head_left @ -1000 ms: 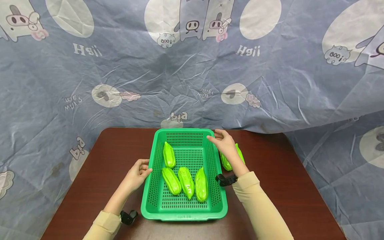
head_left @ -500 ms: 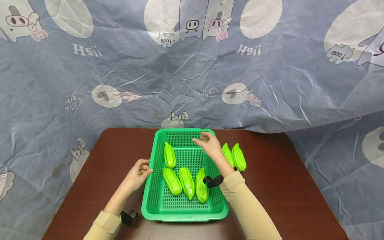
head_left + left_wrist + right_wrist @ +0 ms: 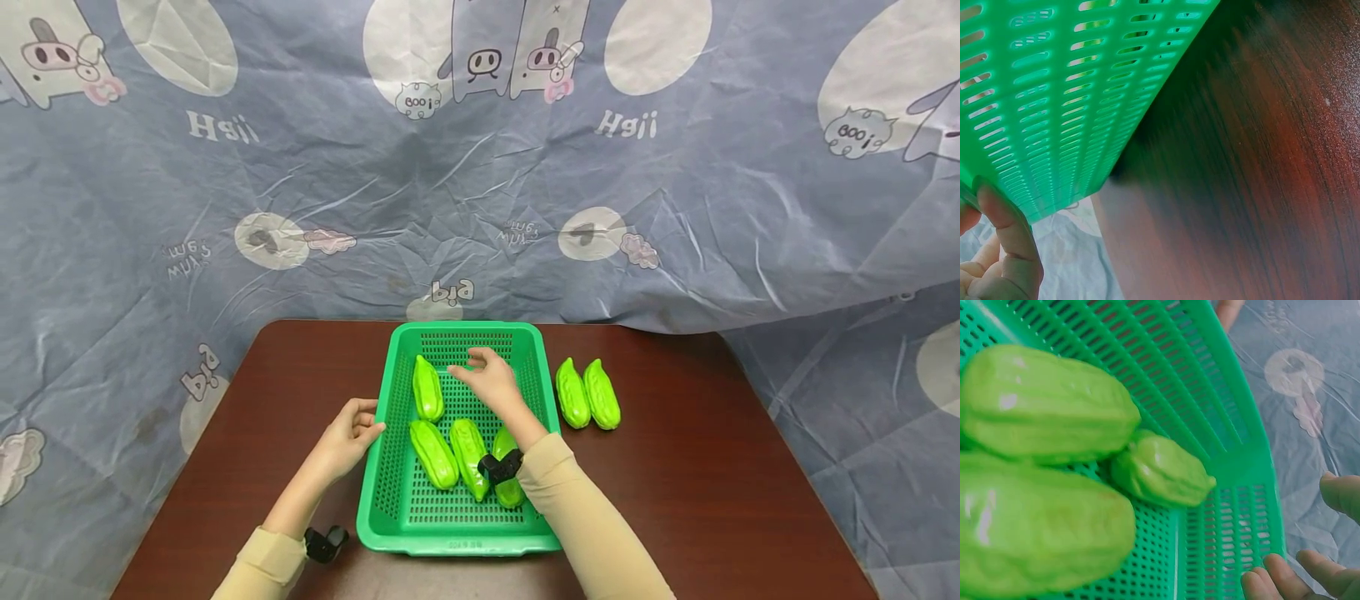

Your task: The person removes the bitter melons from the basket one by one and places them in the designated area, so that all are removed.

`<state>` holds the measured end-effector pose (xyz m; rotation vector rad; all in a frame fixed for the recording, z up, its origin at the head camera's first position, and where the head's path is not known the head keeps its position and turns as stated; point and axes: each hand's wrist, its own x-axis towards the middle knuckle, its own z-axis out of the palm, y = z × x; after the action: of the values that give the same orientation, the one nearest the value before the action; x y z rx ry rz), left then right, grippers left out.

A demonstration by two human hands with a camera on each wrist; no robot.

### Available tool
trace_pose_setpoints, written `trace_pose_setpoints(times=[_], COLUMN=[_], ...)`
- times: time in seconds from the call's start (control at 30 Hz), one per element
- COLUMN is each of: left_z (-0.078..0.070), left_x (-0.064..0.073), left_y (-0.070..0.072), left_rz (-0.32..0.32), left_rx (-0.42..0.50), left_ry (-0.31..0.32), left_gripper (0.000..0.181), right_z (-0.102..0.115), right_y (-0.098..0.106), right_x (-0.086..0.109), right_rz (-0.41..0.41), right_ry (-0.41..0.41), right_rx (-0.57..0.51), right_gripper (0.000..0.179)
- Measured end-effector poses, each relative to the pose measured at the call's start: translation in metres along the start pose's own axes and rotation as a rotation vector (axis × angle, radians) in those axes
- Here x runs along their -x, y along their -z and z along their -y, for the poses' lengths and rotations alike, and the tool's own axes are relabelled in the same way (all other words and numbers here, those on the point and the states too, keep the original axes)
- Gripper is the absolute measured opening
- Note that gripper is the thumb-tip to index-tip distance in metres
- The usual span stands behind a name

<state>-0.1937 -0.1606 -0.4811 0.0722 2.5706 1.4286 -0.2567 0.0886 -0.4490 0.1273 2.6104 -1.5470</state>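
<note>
Your right hand (image 3: pixel 491 383) hangs empty over the basket (image 3: pixel 465 546), thumb and fingers parted; your left hand (image 3: pixel 345 439) pinches the basket rim. Green gourds (image 3: pixel 429 390) lie left, nearer and right of your right hand; expect light, firm, slick bodies and grip each at mid-length

There sat the basket (image 3: pixel 465 543), bright green and slotted, upright, its left rim in the left hand (image 3: pixel 343 437)! Inside lay four glossy lime-green gourds (image 3: pixel 470 457), one back left, three abreast up front; two more gourds (image 3: pixel 573 393) lay side by side on the tabletop (image 3: pixel 697 475), just right!
</note>
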Motion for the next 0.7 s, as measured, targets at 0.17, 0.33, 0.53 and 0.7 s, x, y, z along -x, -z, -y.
trace_pose_setpoints(times=[0.17, 0.33, 0.53, 0.7], left_z=[0.001, 0.002, 0.003, 0.003], left_x=[-0.001, -0.002, -0.001, -0.001], left_y=[-0.002, -0.003, -0.002, -0.002], left_rz=[-0.001, 0.001, -0.01, -0.005], left_rx=[0.009, 0.008, 0.004, 0.008], left_ry=[-0.017, -0.024, -0.022, -0.018], left_gripper=[0.044, 0.044, 0.044, 0.043], right_z=[-0.001, -0.003, -0.003, -0.005], right_y=[-0.012, -0.021, -0.034, -0.045], right_x=[0.002, 0.003, 0.002, 0.001], right_rz=[0.022, 0.019, 0.037, 0.035], right_ry=[0.006, 0.012, 0.012, 0.02], right_rx=[-0.001, 0.025, 0.047, 0.073], right_gripper=[0.062, 0.06, 0.061, 0.061])
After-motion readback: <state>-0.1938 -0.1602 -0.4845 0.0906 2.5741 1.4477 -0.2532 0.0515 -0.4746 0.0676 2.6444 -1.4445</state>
